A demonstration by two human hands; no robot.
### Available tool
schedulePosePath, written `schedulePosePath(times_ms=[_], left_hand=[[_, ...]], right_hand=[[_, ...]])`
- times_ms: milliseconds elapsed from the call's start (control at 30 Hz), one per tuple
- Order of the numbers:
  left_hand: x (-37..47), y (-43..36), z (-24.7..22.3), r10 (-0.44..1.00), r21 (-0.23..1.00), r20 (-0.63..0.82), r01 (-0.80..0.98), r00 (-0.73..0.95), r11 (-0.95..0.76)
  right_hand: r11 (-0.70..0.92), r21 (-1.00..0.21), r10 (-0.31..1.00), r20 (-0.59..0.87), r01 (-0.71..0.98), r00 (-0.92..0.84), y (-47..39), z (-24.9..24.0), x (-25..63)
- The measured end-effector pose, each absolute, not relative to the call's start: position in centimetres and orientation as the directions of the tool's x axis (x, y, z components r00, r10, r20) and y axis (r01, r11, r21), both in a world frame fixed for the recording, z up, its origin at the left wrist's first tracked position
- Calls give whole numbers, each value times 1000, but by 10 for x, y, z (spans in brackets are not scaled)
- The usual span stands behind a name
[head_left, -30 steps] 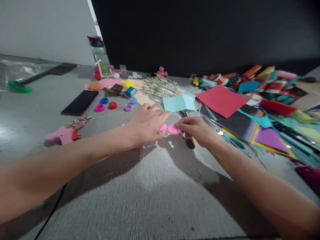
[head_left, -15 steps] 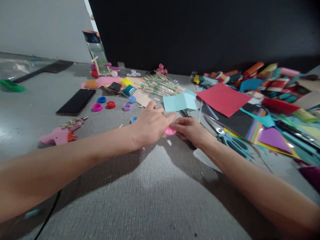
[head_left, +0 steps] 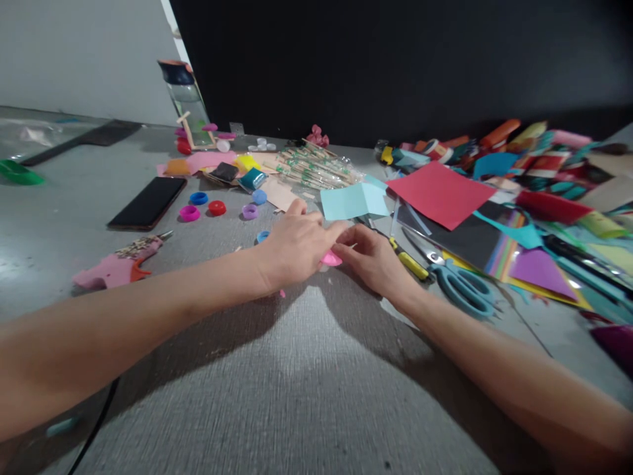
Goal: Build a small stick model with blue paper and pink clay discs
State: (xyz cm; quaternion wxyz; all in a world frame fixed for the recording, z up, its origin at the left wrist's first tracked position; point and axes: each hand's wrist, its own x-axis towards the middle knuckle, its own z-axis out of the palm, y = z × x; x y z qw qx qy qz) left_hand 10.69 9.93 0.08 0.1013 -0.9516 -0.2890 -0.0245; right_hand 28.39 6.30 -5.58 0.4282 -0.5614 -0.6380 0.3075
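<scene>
My left hand (head_left: 300,249) is low over the middle of the table, its fingers closed on a small bright pink piece (head_left: 331,258). That piece is smooth and rounded, and most of it is hidden by the fingers. From the other side, my right hand (head_left: 364,256) has its thumb and curled forefinger at the edge of the pink piece. Just beyond the right wrist lies a yellow-and-black handled tool (head_left: 413,262), partly covered. Light-blue handled scissors (head_left: 459,284) rest farther right. A blue ring-shaped cap (head_left: 263,235) shows behind the left wrist.
Several coloured caps, including a red one (head_left: 216,208), lie left of centre near a black phone (head_left: 147,203). A pink glue gun (head_left: 113,267) sits at the left. Behind are wrapped toothpicks (head_left: 316,166), folded blue paper (head_left: 353,201), red paper (head_left: 440,192) and a water bottle (head_left: 185,95).
My right hand has shifted slightly left and its fingers have reshaped around the pink piece. The yellow-handled tool beside the wrist now shows. My left hand has barely moved.
</scene>
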Motion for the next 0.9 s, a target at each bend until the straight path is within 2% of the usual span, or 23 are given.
schedulePosePath(times_ms=[133,200,300,367,433,733,900], left_hand=[[106,101,-2,535,-190,115,547,837,-815],[106,101,-2,531,-190,119,544,839,-817],[106,100,-3,534,-189,125,548,836,-815],[106,100,-3,532,-191,132,548,837,-814],[106,100,-3,530,-194,137,547,837,-814],[105,101,-5,514,-198,152,536,844,-821],[105,99,-1,537,-164,112,548,836,-820]], right_hand=[[344,-754,923,382,560,-53,52,-51,287],[446,-662,876,461,602,-141,42,-49,289],[631,-398,747,544,665,-383,30,-50,291],[700,-221,664,552,679,-505,26,-53,291],[707,-142,638,550,693,-538,25,-56,292],[684,-139,675,493,717,-549,25,-61,291],[680,-192,678,532,708,-507,21,-59,293]])
